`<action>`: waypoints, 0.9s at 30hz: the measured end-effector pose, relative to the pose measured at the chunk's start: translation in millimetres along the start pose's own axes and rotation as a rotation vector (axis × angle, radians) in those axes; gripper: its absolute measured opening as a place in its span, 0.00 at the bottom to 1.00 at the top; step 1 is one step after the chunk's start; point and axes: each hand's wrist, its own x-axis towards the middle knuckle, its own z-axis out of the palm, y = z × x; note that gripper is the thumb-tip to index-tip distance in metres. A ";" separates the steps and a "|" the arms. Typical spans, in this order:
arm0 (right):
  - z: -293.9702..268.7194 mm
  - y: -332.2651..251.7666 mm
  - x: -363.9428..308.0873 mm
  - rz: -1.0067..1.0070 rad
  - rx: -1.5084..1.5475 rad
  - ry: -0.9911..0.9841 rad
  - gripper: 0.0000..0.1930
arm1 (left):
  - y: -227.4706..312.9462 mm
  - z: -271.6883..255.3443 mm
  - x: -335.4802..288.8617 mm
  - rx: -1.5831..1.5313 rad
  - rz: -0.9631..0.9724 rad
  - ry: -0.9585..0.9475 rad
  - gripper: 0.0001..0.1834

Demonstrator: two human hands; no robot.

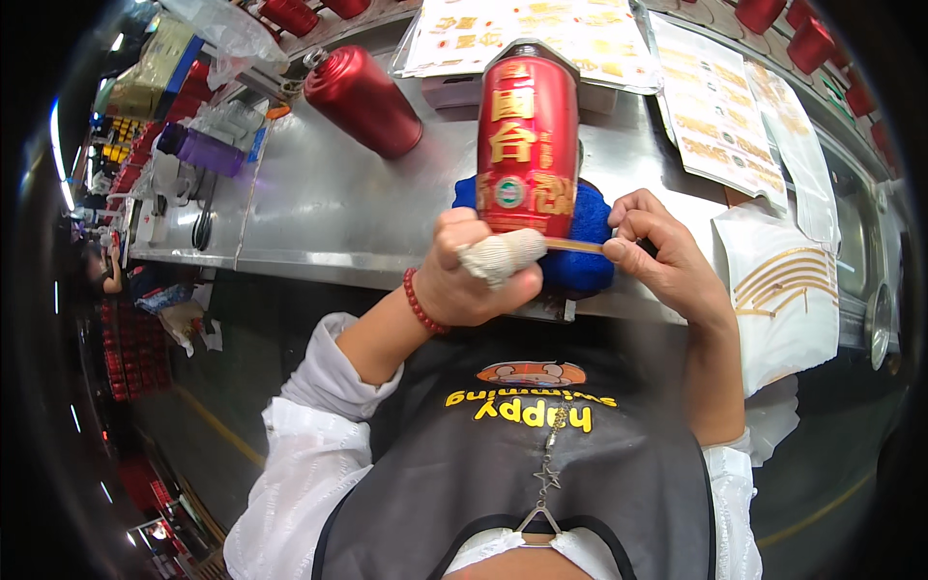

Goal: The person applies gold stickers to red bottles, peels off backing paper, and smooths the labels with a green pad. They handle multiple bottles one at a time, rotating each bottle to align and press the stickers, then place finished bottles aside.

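Observation:
A red bottle [530, 145] with gold decoration lies on a blue cloth pad [592, 220], its base toward me. My left hand [472, 259] is curled at the base of the bottle, one finger wrapped in a white knitted cover. From under that finger a thin gold strip [575, 247] runs to the right, stretched along the bottle's lower edge. Its other end sits pinched between the thumb and fingers of my right hand [665, 253]. The left fingertips partly hide the strip, so its contact with the bottle there is unclear.
A plain red bottle [363, 101] stands at the back left of the metal table [319, 203]. Printed sheets of gold decals [725, 116] lie at the back and right. Several gold strips rest on a white backing sheet [783, 290]. A purple bottle [201, 150] is farther left.

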 end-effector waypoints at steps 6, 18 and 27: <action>-3.0 2.7 1.1 0.018 -0.034 -0.025 0.16 | 2.7 -3.2 -4.5 -0.065 -0.036 -0.061 0.14; 2.3 -0.6 4.5 0.006 -0.080 -0.018 0.12 | 8.1 -2.5 -4.3 0.019 -0.070 0.016 0.13; 3.3 -3.2 3.8 0.052 -0.029 -0.015 0.11 | 19.2 -22.8 -19.8 -0.122 -0.557 0.009 0.18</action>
